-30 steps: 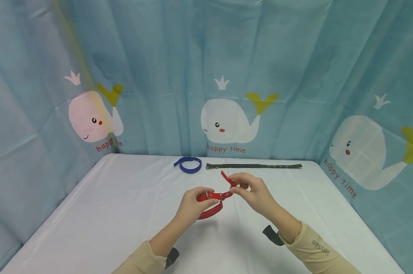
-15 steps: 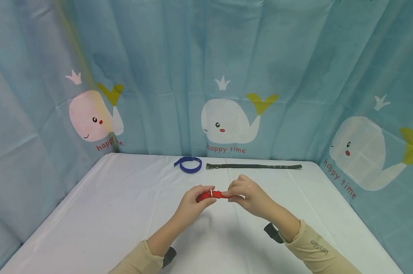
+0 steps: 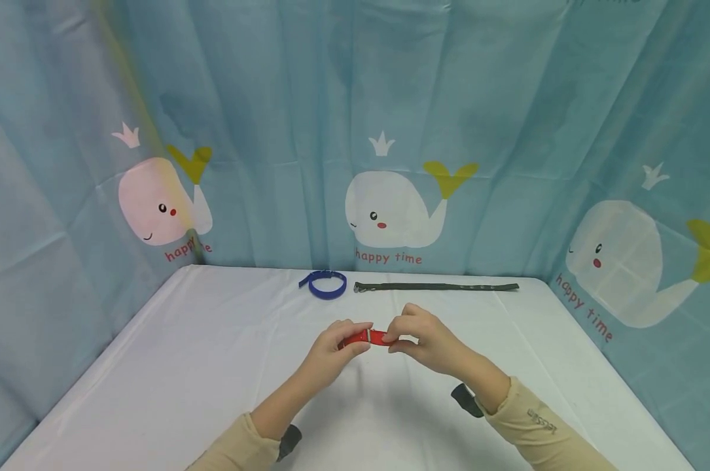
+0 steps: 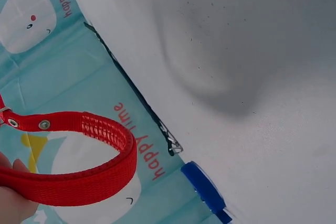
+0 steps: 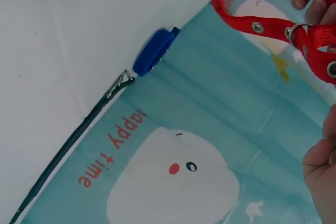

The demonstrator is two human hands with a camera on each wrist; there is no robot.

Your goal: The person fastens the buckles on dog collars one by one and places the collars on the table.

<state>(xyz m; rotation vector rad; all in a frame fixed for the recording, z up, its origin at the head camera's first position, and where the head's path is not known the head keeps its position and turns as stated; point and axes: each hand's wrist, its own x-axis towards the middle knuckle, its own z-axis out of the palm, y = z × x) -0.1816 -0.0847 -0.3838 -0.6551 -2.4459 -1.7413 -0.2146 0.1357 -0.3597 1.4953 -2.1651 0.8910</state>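
Observation:
Above the table, both hands hold a red collar point(image 3: 378, 337) with metal eyelets and a metal buckle. My left hand point(image 3: 326, 353) grips it near the buckle, thumb below and fingers above. Close by on the right, my right hand point(image 3: 428, 341) pinches the strap between thumb and curled fingers. In the left wrist view the red collar point(image 4: 102, 190) forms a loop, its padded inside showing. The right wrist view catches the collar point(image 5: 275, 26) at the upper right, with eyelets and a metal ring. The strap's tip is hidden behind the right fingers in the head view.
A coiled blue collar point(image 3: 328, 286) lies at the back of the white table point(image 3: 172, 366). Right of it, a dark green collar point(image 3: 437, 286) is stretched straight along the back edge. A blue curtain point(image 3: 272, 131) with printed whales hangs behind and at the sides.
The strap end, which stuck up from the right fingers, now lies level between the hands. My right hand has moved slightly left and its fingers have curled more. The hanging loop has dropped from head view.

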